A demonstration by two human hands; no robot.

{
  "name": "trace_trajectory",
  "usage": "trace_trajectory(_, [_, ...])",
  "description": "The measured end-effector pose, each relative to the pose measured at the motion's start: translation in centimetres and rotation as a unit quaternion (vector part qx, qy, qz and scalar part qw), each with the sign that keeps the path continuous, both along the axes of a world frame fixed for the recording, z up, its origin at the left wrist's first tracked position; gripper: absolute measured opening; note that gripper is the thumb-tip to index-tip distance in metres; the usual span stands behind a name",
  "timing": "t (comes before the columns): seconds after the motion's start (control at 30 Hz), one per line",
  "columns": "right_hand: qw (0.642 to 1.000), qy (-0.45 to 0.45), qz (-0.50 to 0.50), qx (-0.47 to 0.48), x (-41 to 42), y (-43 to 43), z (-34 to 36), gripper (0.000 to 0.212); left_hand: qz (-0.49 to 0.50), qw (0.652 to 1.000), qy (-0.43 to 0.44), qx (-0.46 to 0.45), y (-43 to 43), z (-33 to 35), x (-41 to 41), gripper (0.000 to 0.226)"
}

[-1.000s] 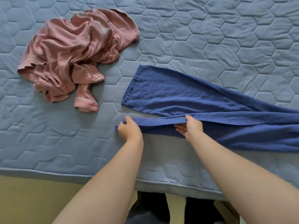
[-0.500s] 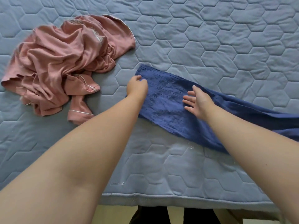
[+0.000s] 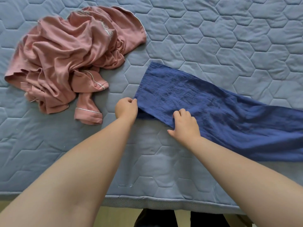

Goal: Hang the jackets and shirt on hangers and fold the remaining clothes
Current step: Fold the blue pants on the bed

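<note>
Blue crinkled trousers [image 3: 213, 110] lie folded lengthwise on the bed, waistband at the left, legs running off the right edge of view. My left hand [image 3: 126, 109] pinches the near left corner of the waistband. My right hand [image 3: 185, 125] grips the near folded edge a little to the right, fingers curled on the fabric. A crumpled pink garment [image 3: 68, 58] with pale piping lies in a heap at the upper left, apart from both hands.
Everything rests on a blue quilted mattress [image 3: 229, 38] with a hexagon pattern. Its front edge [image 3: 147, 202] runs across the bottom, with pale floor and my dark-clothed legs below it.
The near half of the trousers was folded over the far half. Both hands went up to the waistband, then came back to the near edge and now hold it.
</note>
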State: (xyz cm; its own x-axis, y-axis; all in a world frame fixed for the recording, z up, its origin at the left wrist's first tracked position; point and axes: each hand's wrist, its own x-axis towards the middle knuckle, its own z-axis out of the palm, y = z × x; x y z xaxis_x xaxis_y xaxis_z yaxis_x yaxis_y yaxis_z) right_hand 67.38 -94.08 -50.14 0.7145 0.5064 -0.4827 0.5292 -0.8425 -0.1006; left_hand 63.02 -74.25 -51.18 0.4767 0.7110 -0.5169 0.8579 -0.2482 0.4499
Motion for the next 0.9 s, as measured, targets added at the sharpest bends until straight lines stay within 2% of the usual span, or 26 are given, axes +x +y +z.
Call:
trace_trajectory(0.1, [0.995,-0.081,0.053,-0.007,-0.3,0.7,-0.5,0.039,-0.124,0.987,-0.009,0.099,1.0,1.2,-1.5,0.030])
trace_trajectory(0.2, [0.993,-0.083,0.058,0.062,-0.4,0.3,-0.8,0.042,-0.176,0.978,0.001,0.110,2.3,0.9,-3.5,0.027])
trace_trajectory(0.3, [0.988,-0.087,0.110,0.069,-0.5,-0.3,-0.9,0.043,-0.172,0.984,0.034,0.031,2.6,0.2,-4.7,0.020])
trace_trajectory(0.33, [0.987,-0.080,0.122,0.062,-0.4,-0.6,-1.1,0.042,-0.136,0.990,0.020,-0.003,2.6,0.1,-4.7,0.019])
trace_trajectory(0.4, [0.986,-0.055,0.149,0.049,-0.1,-1.1,-1.2,0.036,-0.038,0.995,-0.022,-0.085,2.3,0.1,-3.9,0.033])
trace_trajectory(0.47, [0.987,-0.008,0.157,0.044,0.1,-1.5,-1.4,0.028,0.000,0.987,-0.027,-0.159,1.7,-0.2,-2.6,0.044])
trace_trajectory(0.5, [0.986,0.023,0.163,0.035,0.1,-1.6,-1.3,0.030,0.010,0.980,-0.029,-0.196,1.2,-0.3,-1.9,0.042])
trace_trajectory(0.57, [0.983,0.093,0.158,0.017,0.0,-1.5,-0.8,0.037,0.079,0.960,-0.052,-0.262,0.7,-0.4,-0.8,0.021])
trace_trajectory(0.6, [0.982,0.111,0.154,0.021,-0.1,-1.3,-0.4,0.039,0.103,0.960,-0.053,-0.257,0.6,-0.4,-0.6,0.012])
trace_trajectory(0.63, [0.980,0.119,0.154,0.031,-0.4,-1.0,0.0,0.040,0.095,0.970,-0.036,-0.221,0.9,-0.6,-0.6,0.014])
trace_trajectory(0.73, [0.980,0.094,0.157,0.075,-1.0,-0.9,0.4,0.036,-0.002,0.994,0.072,-0.082,1.6,-0.5,-1.9,0.008])
trace_trajectory(0.83, [0.987,0.067,0.084,0.120,-1.3,-1.1,0.7,0.037,-0.022,0.993,0.058,-0.096,1.6,-0.3,-2.2,0.007])
trace_trajectory(0.9, [0.988,0.065,0.016,0.137,-1.3,-1.2,1.0,0.039,0.011,0.992,0.007,-0.126,1.4,0.3,-1.4,0.022])
